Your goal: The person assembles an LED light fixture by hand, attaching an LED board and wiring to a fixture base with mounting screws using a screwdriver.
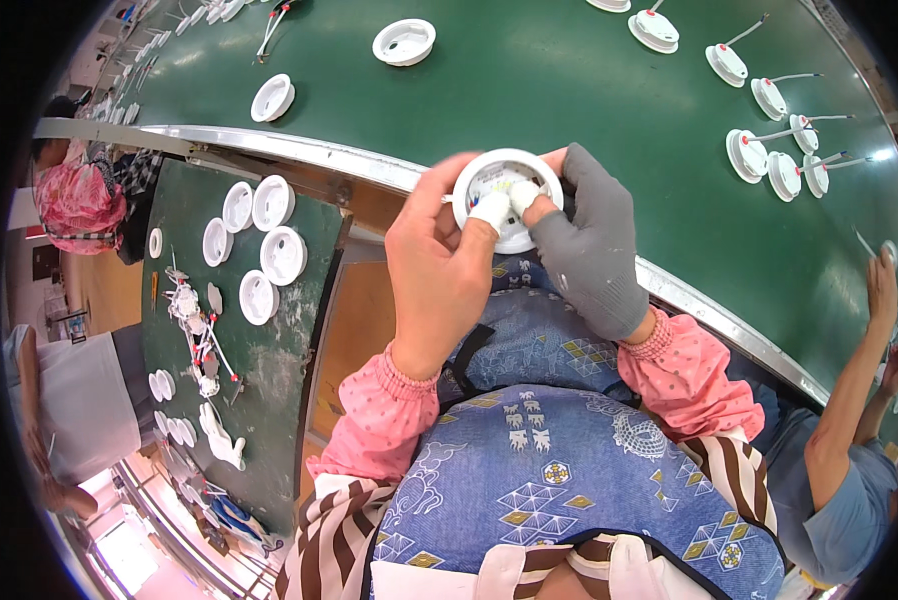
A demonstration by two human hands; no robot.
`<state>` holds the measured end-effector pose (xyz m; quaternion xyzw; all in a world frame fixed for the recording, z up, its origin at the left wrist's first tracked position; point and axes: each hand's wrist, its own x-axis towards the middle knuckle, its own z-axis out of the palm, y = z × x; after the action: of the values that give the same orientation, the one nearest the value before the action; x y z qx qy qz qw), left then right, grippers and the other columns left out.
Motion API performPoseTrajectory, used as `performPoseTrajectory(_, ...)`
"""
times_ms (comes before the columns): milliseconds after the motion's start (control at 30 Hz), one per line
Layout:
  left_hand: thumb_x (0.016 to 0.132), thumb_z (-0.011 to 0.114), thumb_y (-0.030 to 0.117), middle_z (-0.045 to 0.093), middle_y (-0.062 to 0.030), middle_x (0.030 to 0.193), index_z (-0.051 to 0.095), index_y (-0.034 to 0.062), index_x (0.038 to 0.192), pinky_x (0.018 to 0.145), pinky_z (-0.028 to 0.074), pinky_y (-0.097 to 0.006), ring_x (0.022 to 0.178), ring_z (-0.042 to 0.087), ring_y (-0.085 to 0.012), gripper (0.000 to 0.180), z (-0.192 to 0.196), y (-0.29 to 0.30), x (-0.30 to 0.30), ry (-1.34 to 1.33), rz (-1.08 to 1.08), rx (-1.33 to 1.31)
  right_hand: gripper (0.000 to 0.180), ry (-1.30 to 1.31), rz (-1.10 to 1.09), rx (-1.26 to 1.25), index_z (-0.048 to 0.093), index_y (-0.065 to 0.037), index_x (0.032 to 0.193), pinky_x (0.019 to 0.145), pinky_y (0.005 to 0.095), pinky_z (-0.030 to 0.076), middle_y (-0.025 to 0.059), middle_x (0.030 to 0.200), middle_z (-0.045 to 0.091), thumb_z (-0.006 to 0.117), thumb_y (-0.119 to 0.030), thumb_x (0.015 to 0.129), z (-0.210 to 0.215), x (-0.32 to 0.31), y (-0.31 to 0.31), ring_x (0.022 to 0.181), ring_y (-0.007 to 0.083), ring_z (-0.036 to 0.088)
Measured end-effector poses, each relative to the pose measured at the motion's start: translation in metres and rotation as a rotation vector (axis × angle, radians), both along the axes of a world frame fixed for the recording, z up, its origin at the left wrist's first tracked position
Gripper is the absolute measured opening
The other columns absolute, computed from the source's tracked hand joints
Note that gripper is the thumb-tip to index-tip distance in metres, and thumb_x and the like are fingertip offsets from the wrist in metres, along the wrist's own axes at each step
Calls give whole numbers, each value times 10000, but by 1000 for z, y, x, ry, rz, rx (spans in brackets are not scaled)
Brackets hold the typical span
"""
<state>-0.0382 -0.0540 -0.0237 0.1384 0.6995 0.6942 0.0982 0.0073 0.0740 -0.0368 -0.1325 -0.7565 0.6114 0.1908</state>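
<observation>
A round white lamp housing [496, 178] is held up between my two hands, over the near edge of the green work surface. Its open side faces me, and a pale circuit board with small parts and bits of coloured wire shows inside. My left hand [434, 270], bare except for a white cover on the thumb tip, grips the rim from the left. Around the right side is my right hand [591, 245], in a grey glove with a white-covered thumb tip. Both thumbs press into the housing, hiding part of the board. The fingers behind it are mostly out of sight.
Loose white housings [404, 43] lie on the green surface [529, 90]; several cabled lamps [746, 156] stand at right. A side table [269, 385] holds white rings [284, 255], wired parts [201, 340] and a white glove [221, 436]. A co-worker's arm [849, 400] reaches in at right.
</observation>
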Motion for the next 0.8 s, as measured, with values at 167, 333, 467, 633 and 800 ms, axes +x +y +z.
performPoseTrajectory(167, 874, 642, -20, 596, -44, 984, 678, -51, 1154, 653, 480, -232, 813, 601, -94, 283, -8, -3, 1, 118, 56, -127, 162, 24, -77, -157, 630, 16, 991, 663, 322, 525, 143, 813, 683, 643, -45, 842, -2, 4, -4, 734, 185, 674)
performPoseTrajectory(333, 839, 647, -16, 589, -34, 916, 722, -12, 1068, 616, 441, -254, 729, 546, -98, 241, -2, -8, 0, 224, 54, -165, 153, 25, 42, -28, 627, 11, 986, 664, 328, 526, 142, 799, 683, 620, -44, 843, 10, 6, 6, 731, 191, 676)
performPoseTrajectory(467, 814, 642, 17, 583, -58, 869, 727, -12, 1019, 618, 426, -287, 694, 534, -135, 223, 3, -5, -5, 224, -51, -209, 128, 36, -41, 30, 608, 13, 950, 662, 325, 523, 137, 777, 665, 612, -28, 829, 10, 14, 2, 713, 185, 659)
performPoseTrajectory(633, 810, 621, 12, 589, -87, 896, 704, -12, 1062, 661, 456, -307, 721, 559, -184, 266, -7, -4, -26, 291, -192, -344, 113, 45, -118, -180, 595, 24, 961, 667, 308, 522, 115, 821, 664, 606, -20, 857, -11, 6, -9, 746, 148, 644)
performPoseTrajectory(800, 817, 571, -62, 608, -153, 1096, 545, -31, 1345, 796, 524, -298, 870, 647, -265, 530, -5, 9, -3, 394, 17, -185, 142, 156, -260, -465, 600, 28, 1036, 677, 284, 523, 75, 904, 668, 603, -24, 904, 1, -5, -15, 756, 105, 617)
